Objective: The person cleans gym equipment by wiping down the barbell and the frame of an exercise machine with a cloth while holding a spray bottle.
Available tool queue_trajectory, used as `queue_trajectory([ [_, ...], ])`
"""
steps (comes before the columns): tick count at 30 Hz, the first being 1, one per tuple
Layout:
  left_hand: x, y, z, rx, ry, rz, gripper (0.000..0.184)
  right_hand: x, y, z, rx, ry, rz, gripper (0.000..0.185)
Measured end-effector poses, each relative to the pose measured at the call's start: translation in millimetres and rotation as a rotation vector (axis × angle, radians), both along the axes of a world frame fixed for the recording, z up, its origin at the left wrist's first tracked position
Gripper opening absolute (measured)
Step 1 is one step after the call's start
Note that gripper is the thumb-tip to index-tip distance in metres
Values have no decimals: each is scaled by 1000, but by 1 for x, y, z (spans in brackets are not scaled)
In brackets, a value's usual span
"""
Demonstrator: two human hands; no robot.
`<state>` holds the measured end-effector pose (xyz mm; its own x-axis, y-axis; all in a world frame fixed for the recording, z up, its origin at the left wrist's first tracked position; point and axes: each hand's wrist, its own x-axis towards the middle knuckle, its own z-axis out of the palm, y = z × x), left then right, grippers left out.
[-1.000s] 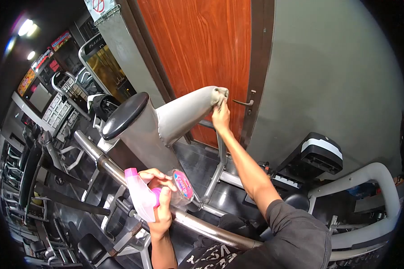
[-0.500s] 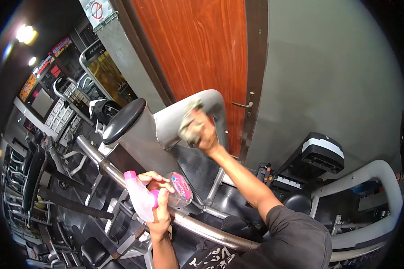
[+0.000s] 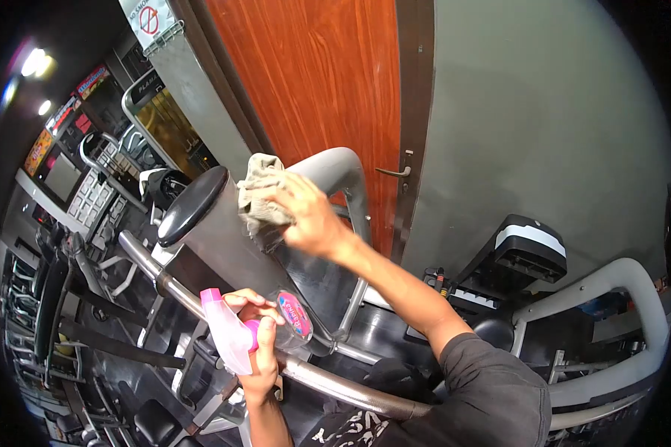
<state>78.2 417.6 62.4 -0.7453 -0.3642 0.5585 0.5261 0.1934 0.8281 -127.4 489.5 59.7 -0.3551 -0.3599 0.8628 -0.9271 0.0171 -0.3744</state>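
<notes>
My right hand (image 3: pixel 311 216) presses a crumpled grey-green cloth (image 3: pixel 263 195) against the grey machine frame, where its bent tube (image 3: pixel 332 165) joins the thick post (image 3: pixel 238 253). The fingers are closed over the cloth. Lower down, my left hand (image 3: pixel 257 339) is wrapped round the neck of a spray bottle (image 3: pixel 294 316). Its pink and translucent spray head (image 3: pixel 227 331) points to the left, and a pink label faces up. A shiny metal bar (image 3: pixel 350 389) runs below the bottle, close to my left wrist. A glossy black cap (image 3: pixel 194 206) tops the post.
Behind the machine stands a reddish wooden door (image 3: pixel 328 82) with a metal handle (image 3: pixel 395 172). A grey wall (image 3: pixel 537 112) is to its right. More gym machines (image 3: pixel 89 298) fill the left, and another grey frame (image 3: pixel 634 298) curves at the right.
My right hand has moved left with the cloth, from the middle of the bent tube to its junction with the post. My left hand still holds the bottle in nearly the same place.
</notes>
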Motion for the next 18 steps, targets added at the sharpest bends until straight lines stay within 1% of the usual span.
queue_trajectory([
  [2,0,1,2,-5,-24,-18,37,-30,2,-20,-25,-89,6,54],
  [3,0,2,2,7,-30,-17,36,-39,6,-24,-62,-166,-56,52],
  [4,1,2,2,8,-25,-13,36,-57,14,-29,-22,-138,-101,39],
  [6,1,3,4,14,-68,-5,35,-85,17,-37,-35,-284,-225,38],
  [7,-1,5,5,27,-54,6,34,-89,17,-39,-34,-279,-225,38],
  [9,-3,4,4,14,-34,-4,34,-88,17,-22,72,-324,-105,35],
  [10,-1,3,3,0,-30,-13,34,-80,4,-25,-35,-174,-219,29],
  [11,-1,2,1,-2,-19,-17,35,-53,3,-1,-18,-274,38,31],
  [13,-2,3,2,18,-21,-18,36,-24,-15,0,-15,-44,-4,38],
  [14,0,3,2,32,-30,-14,36,1,-18,10,-64,-106,-29,38],
  [16,-1,3,2,29,-29,-20,37,-1,-12,10,-26,-88,-59,38],
  [18,-1,3,3,37,-28,-22,35,-17,-5,4,-14,-97,5,35],
])
